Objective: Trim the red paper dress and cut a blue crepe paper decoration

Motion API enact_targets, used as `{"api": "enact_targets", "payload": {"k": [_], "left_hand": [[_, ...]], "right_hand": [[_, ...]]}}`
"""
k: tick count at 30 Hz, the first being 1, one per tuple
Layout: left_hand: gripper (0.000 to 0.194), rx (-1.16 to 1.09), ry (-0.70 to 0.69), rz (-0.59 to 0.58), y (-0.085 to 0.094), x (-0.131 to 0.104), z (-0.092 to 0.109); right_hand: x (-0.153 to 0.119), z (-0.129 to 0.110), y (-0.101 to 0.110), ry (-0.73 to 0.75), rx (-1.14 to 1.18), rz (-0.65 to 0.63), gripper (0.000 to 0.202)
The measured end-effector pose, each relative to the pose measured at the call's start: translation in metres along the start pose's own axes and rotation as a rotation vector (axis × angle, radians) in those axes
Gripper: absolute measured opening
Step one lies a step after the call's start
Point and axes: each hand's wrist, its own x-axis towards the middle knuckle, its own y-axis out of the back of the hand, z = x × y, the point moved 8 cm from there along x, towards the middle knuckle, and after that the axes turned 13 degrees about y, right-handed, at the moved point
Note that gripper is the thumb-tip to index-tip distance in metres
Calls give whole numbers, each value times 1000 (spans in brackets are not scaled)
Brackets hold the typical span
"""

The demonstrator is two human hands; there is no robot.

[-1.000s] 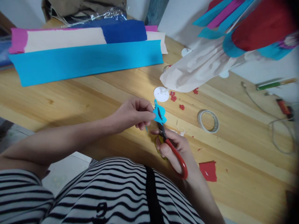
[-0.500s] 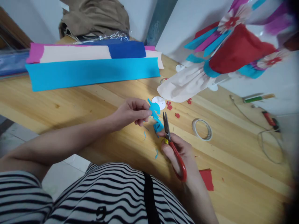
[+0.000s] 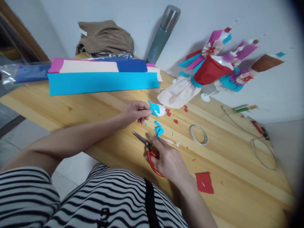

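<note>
My left hand pinches a small cut piece of light-blue paper between thumb and fingers, above a white disc. My right hand holds red-handled scissors, their nearly closed blades pointing up and left, apart from the held piece. Close to the right fingers, a folded light-blue scrap lies on the wooden table. Small red cut pieces are scattered right of the disc.
Rolled light-blue paper lies across the back left. Paper dolls stand at the back right, near a flask. A tape roll, a red paper square and a cable are on the right.
My right hand has turned the scissors to the left, away from the held paper. The light-blue scrap now lies apart from the piece in my left hand. The view has tilted up, showing more wall.
</note>
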Motion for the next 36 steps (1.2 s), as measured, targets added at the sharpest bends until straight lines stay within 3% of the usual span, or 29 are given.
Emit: {"api": "enact_targets", "payload": {"k": [5, 11, 16, 23, 29, 32, 36], "left_hand": [[27, 53, -25, -45, -5, 1, -2], [24, 146, -9, -88, -21, -7, -1], [21, 198, 8, -114, -33, -14, -4], [23, 179, -16, -244, -49, -22, -5], [26, 184, 54, -250, -56, -26, -12], [27, 208, 72, -249, -60, -28, -14], [27, 191, 63, -212, -60, -28, -15]], "right_hand": [[-1, -13, 13, 92, -62, 3, 59], [-3, 2, 23, -34, -67, 122, 44], [1, 1, 22, -71, -206, 46, 42], [4, -3, 25, -171, -278, -15, 42], [-2, -5, 25, -214, -406, -37, 34], [-6, -2, 30, -184, -363, 76, 27], [-15, 1, 47, -125, -82, 461, 20]]}}
